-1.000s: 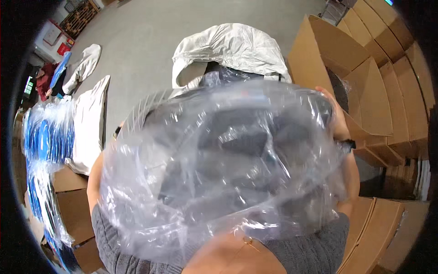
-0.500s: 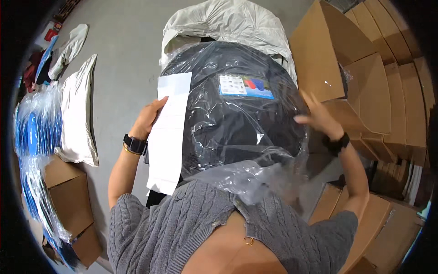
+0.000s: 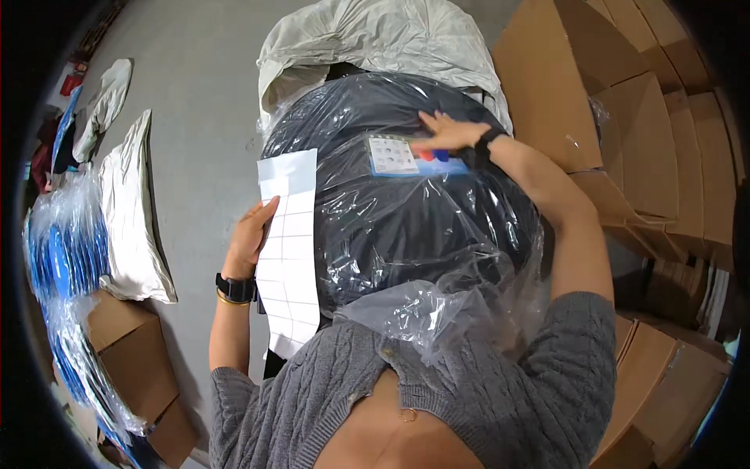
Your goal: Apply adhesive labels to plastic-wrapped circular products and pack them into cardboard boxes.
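From the right edge of the black film-wrapped bundle [image 3: 437, 219], the right hand [image 3: 453, 139] has moved over its upper part, open, fingers spread across a card [image 3: 393, 156]. The left hand [image 3: 248, 236] grips a gridded sheet [image 3: 287, 254] along the bundle's left side. Pale cloth [image 3: 391, 37] borders the bundle's far end; a carton [image 3: 535, 82] stands right of it.

Floor, grey, 11 o'clock [image 3: 205, 59]. Off-white fabric piece, creased, 9 o'clock [image 3: 129, 205]. Blue bundle [image 3: 66, 258], clear plastic wrap, 9 o'clock, outward of the fabric. Cardboard box [image 3: 134, 359], brown, 8 o'clock. Row of brown cartons [image 3: 703, 148], 2 to 3 o'clock. Lower carton [image 3: 642, 379], brown, 4 o'clock.
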The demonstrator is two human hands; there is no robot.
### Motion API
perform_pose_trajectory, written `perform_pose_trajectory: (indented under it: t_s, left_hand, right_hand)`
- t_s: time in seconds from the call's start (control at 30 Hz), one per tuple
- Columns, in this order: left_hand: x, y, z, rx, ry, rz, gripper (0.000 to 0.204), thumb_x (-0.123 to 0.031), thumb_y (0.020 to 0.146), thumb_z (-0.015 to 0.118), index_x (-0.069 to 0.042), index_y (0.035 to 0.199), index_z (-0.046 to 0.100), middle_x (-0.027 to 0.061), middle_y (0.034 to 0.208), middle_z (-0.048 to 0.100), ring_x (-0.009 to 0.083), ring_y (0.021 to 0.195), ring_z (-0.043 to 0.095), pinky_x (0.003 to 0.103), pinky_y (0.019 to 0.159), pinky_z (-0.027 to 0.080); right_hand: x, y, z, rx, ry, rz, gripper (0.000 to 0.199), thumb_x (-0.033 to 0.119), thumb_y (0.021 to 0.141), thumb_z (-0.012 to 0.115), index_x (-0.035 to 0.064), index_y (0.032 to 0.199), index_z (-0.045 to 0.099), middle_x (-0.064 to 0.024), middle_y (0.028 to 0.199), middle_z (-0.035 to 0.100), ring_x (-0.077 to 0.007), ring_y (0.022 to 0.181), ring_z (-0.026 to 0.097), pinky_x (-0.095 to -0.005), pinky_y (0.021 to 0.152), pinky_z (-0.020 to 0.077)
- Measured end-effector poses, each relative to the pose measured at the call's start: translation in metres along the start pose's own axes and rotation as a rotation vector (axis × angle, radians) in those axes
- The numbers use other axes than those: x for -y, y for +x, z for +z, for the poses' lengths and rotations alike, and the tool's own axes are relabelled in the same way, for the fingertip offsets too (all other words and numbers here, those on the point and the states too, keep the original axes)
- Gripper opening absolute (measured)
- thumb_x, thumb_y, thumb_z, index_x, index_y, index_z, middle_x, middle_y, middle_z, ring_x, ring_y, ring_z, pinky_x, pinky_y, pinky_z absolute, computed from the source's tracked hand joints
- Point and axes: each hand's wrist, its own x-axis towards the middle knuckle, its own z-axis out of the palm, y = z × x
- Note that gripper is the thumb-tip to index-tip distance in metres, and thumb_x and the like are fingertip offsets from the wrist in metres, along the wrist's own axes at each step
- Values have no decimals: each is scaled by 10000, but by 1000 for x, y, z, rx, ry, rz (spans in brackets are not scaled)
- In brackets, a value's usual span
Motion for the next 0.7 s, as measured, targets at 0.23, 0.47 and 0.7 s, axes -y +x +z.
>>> perform_pose_trajectory:
  t_s: [0.23, 0.47, 0.7]
  left_hand:
    - [1, 5, 3, 28, -21, 5, 277, -191, 947, 473, 37, 1078, 560, 101, 949, 656, 143, 759, 648, 253, 654, 537]
    - [-4, 0, 5, 51, 0, 14, 311, -219, 957, 451, 41, 1101, 542, 107, 937, 655, 147, 756, 654, 254, 632, 548]
    - [-12, 2, 12, 69, -16, -94, 323, -231, 964, 439, 41, 1100, 547, 115, 929, 658, 165, 746, 660, 275, 645, 561]
  right_hand:
    - [-6, 18, 4, 72, -34, 61, 1153, 861, 643, 398, 126, 1468, 71, -248, 1493, 8, -386, 1389, 7, -496, 1106, 77]
    - [-33, -56, 19, 242, 144, -198, 886, 712, 820, 376, 125, 1455, 181, -249, 1482, 127, -328, 1393, 99, -419, 1112, 108]
    - [-158, -147, 60, -447, 812, 64, 517, 391, 843, 628, -39, 1122, 555, -104, 1052, 624, -188, 962, 574, -310, 858, 437]
